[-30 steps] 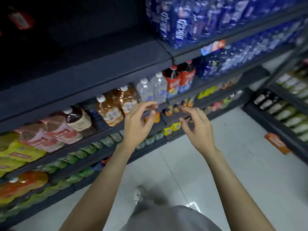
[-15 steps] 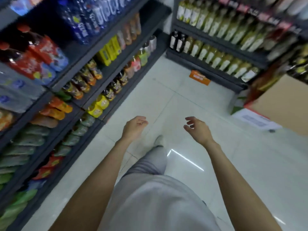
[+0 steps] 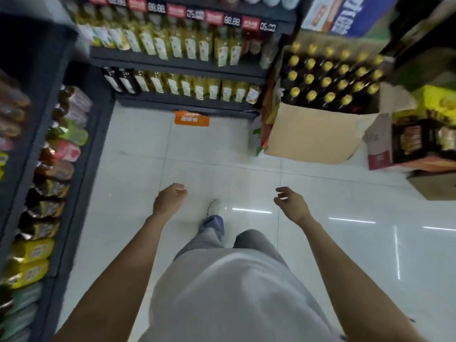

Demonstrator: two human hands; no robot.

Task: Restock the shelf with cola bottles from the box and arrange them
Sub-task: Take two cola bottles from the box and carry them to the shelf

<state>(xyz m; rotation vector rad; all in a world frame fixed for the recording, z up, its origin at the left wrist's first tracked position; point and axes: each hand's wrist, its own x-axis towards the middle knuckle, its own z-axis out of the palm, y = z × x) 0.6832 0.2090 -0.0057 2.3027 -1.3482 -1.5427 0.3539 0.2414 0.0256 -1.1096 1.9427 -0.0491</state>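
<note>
Empty hands over the glossy white tiled floor (image 3: 138,169).
Left hand (image 3: 169,199) fingers loosely curled, right hand (image 3: 292,204) fingers relaxed; open brown cardboard box (image 3: 313,134) of yellow-capped dark bottles (image 3: 330,77) at one o'clock.

Light grey top (image 3: 237,292), grey trousers (image 3: 209,238), white shoe (image 3: 214,207); forearms bare, no sleeves visible.
</note>
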